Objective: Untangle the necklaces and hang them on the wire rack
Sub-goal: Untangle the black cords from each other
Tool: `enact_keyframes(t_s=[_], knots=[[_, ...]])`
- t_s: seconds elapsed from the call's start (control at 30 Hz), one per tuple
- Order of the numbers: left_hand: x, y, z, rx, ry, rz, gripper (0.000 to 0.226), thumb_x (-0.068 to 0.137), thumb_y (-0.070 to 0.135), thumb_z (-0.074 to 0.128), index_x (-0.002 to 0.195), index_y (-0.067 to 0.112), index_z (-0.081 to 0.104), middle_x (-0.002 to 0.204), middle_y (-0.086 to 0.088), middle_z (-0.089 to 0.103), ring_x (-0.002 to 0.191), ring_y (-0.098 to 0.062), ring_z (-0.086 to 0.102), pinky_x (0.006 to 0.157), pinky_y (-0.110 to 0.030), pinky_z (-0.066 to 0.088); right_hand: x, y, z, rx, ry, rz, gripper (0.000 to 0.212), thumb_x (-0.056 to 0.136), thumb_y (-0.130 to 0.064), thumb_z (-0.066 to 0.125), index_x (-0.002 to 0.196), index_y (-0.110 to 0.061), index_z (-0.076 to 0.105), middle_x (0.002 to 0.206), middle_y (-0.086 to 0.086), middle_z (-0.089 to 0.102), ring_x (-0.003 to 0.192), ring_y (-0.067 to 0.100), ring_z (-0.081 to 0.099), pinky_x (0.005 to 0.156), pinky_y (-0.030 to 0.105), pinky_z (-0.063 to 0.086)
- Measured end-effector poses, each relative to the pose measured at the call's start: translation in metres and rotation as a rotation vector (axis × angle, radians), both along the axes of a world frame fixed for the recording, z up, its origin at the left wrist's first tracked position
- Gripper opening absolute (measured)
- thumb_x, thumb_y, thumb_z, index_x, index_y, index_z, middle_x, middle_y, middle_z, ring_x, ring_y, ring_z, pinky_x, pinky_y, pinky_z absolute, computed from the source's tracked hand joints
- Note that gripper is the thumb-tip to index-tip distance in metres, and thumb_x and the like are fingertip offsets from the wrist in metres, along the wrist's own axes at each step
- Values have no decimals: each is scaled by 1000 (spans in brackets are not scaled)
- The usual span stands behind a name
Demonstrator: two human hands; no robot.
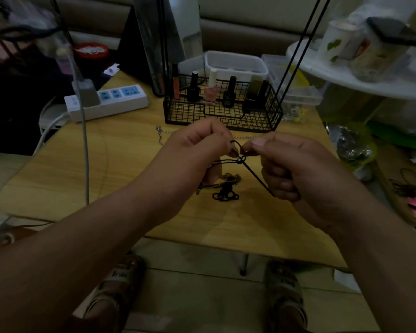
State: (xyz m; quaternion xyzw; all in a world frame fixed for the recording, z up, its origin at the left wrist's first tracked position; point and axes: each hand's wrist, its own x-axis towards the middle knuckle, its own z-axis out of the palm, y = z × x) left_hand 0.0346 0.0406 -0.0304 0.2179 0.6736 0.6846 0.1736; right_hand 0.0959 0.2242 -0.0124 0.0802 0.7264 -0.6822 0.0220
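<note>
Untangling step: left grip [197, 145] and right grip [286, 169] both pinch the cord [241, 160] by its knot. Next, I'd guess, tease the loop loose gently.

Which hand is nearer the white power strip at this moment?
Left. The left hand pinches the black cord to the right of the power strip and closer to the camera; the right hand grips the same cord farther right still.

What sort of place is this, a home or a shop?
Probably a living room at home: what looks like a sofa stands behind the wooden table, nail polish bottles sit in a black wire rack, and mugs stand on a white shelf.
</note>
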Motion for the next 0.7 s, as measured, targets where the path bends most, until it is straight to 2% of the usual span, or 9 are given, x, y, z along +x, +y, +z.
enact_keyframes(t_s=[0.13, 0.23, 0.3, 0.4, 0.5, 0.57, 0.67, 0.7], knots=[[1, 1, 1, 10, -14, -3, 13, 102, 8, 50, 91, 10, 57, 57, 13, 57, 49, -8, 41, 45, -16, 33, 1, -1, 1, 19, -6, 30, 15, 91, -34, 67, 89, -23, 77, 59, -3, 29, 48, 11, 23, 40, 20, 19], [0, 2, 1, 25, -44, 8, 19, 101, 7, 51, 86, 15, 59, 67, 9, 62, 50, -11, 41, 46, -21, 31, 0, 3, -1, 8, -1, 6, 19, 100, -17, 57, 96, -16, 75, 58, -4, 34, 47, 10, 25, 42, 20, 18], [-2, 3, 0, 26, -61, 23, 19, 101, 8, 52, 85, 16, 60, 73, 3, 65, 51, -12, 41, 47, -24, 30, 1, 5, 0, 18, 0, -4, 22, 99, -8, 52, 97, -14, 73, 58, -4, 38, 46, 10, 27, 45, 23, 16], [-2, 4, -1, 22, -78, 30, 18, 101, 9, 52, 86, 16, 60, 71, 1, 65, 52, -13, 40, 49, -26, 27, 2, 6, 1, 58, -4, 30, 21, 96, 0, 52, 99, -11, 70, 57, -4, 40, 48, 11, 28, 47, 28, 17], [-3, 3, -2, 29, -92, 28, 19, 102, 11, 52, 86, 16, 60, 70, -2, 65, 51, -13, 40, 47, -24, 31, 2, 6, -2, 79, 7, 56, 19, 93, 3, 59, 100, -12, 69, 62, -1, 43, 50, 12, 31, 44, 24, 23], [-3, 3, -2, 28, -102, 31, 19, 102, 11, 52, 85, 16, 60, 70, -4, 64, 50, -13, 39, 45, -22, 32, 3, 6, -3, 139, 41, 50, 21, 92, 1, 65, 104, -16, 67, 70, 3, 51, 51, 10, 37, 44, 23, 29], [-4, 3, -1, 32, -108, 34, 19, 102, 11, 53, 85, 15, 60, 68, -3, 63, 49, -13, 38, 45, -22, 31, 5, 5, -4, 377, 159, 18, 25, 91, -7, 72, 104, -26, 61, 97, -3, 68, 56, 6, 50, 52, 20, 40], [-4, 3, 0, 32, -110, 35, 19, 102, 11, 53, 85, 15, 60, 68, -3, 63, 49, -13, 38, 45, -22, 31, 5, 5, -4, 417, 210, 14, 26, 91, -8, 73, 103, -26, 59, 105, -3, 69, 58, 10, 51, 56, 22, 42]])
